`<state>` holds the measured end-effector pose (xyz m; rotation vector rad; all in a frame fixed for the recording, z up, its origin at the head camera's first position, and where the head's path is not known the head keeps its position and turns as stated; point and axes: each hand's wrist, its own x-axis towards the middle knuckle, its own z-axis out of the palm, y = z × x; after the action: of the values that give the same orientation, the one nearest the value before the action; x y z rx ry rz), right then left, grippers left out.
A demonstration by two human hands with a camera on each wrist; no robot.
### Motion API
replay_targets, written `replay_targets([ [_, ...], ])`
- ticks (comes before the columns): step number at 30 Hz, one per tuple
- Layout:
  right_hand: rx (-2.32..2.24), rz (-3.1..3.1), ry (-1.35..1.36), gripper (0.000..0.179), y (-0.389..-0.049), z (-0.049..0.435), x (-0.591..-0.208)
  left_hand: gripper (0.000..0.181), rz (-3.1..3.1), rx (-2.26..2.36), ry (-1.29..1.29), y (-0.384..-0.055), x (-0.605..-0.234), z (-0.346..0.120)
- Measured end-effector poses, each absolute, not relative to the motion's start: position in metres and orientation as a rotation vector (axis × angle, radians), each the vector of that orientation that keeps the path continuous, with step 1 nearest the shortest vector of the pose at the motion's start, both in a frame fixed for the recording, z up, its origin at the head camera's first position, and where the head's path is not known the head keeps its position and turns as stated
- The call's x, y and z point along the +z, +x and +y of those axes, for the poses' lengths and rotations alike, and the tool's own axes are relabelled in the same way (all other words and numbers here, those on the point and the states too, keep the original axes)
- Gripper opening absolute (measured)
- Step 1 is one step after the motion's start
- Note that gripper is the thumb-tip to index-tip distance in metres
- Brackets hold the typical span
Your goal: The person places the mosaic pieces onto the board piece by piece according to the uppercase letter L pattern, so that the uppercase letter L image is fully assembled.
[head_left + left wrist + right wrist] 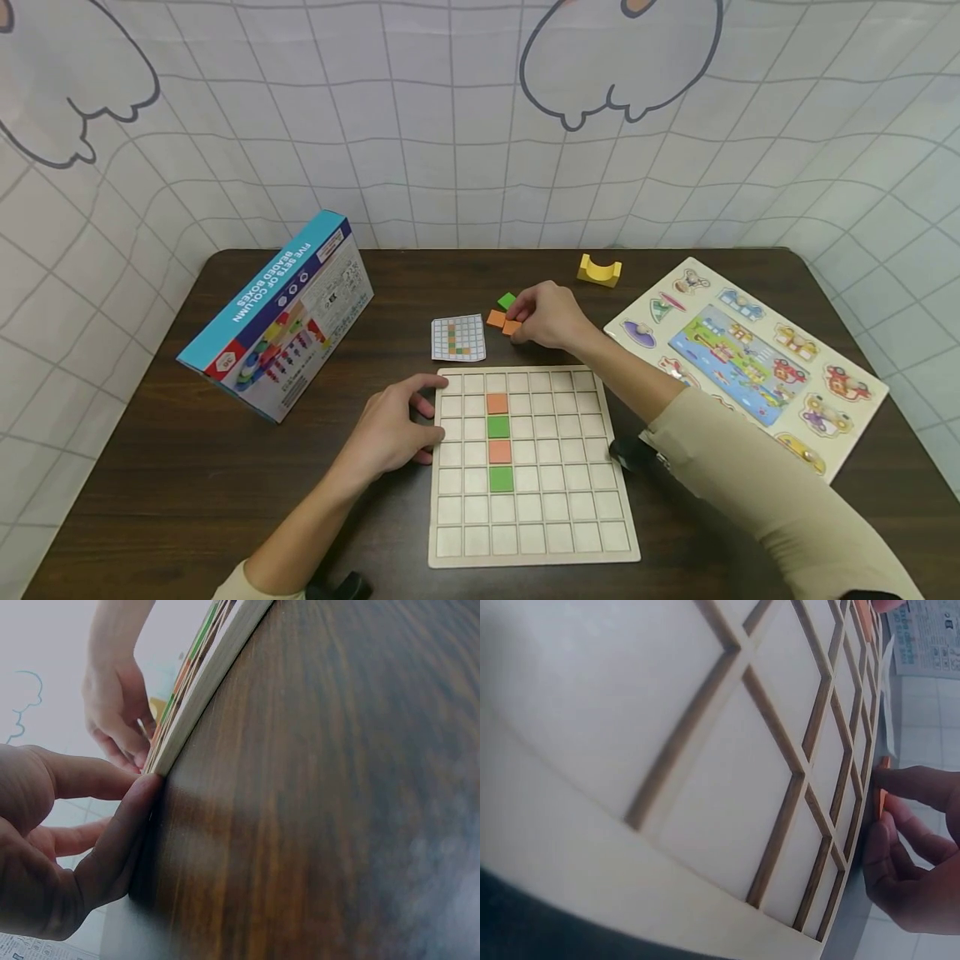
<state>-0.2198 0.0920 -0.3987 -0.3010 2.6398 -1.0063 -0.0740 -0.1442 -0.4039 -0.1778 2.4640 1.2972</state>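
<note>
The left hand (392,425) touches the left edge of the grid board (531,479) with parted fingers, apparently to steady it. Beyond the far edge, the right hand (553,317) pinches an orange tile (511,327); the printed card (458,337) lies left, probably for reference.

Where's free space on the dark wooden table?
Front left, bordered by the blue-white cardboard box and left hand; behind the white paper card. Crowded around the right hand: orange and green square tiles, pale wooden grid board.
</note>
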Motion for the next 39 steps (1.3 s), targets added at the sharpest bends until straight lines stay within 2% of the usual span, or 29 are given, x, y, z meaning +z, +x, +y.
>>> replay_targets([
  [39, -0.892, 2.721, -0.374, 0.022, -0.208, 0.086, -0.392, 0.063, 2.465, 1.305, -0.174, -0.074, -0.403, -0.144],
])
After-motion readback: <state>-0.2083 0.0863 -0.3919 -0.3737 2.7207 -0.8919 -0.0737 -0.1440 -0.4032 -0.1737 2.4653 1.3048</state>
